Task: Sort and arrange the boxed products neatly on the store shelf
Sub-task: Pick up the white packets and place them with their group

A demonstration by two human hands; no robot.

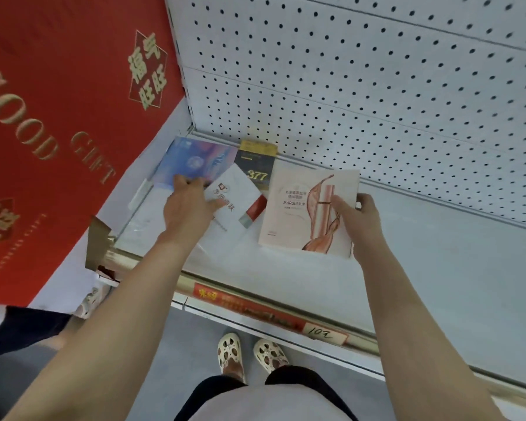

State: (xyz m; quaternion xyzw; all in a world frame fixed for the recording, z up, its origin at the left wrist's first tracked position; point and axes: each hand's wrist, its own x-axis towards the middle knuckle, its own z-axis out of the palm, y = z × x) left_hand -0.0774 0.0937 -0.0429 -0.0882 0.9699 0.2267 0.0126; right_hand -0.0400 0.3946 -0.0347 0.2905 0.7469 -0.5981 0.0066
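Note:
Several flat boxes lie at the back left of the white shelf (286, 268). A blue-and-pink box (195, 161) sits in the corner. A black box marked 377 (257, 168) lies beside it. A white box with a red end (240, 197) rests tilted over both. My left hand (189, 205) grips this white box, fingertips reaching the blue box and thumb on the white lid. A pale pink MARUBI box (301, 211) lies to the right. My right hand (357, 214) holds its right edge, thumb on top.
A white pegboard wall (377, 86) backs the shelf. A large red gift box (58, 117) with gold lettering leans at the left. A gold price rail with a red label (255, 308) runs along the shelf front. My feet in white shoes (249, 354) stand below.

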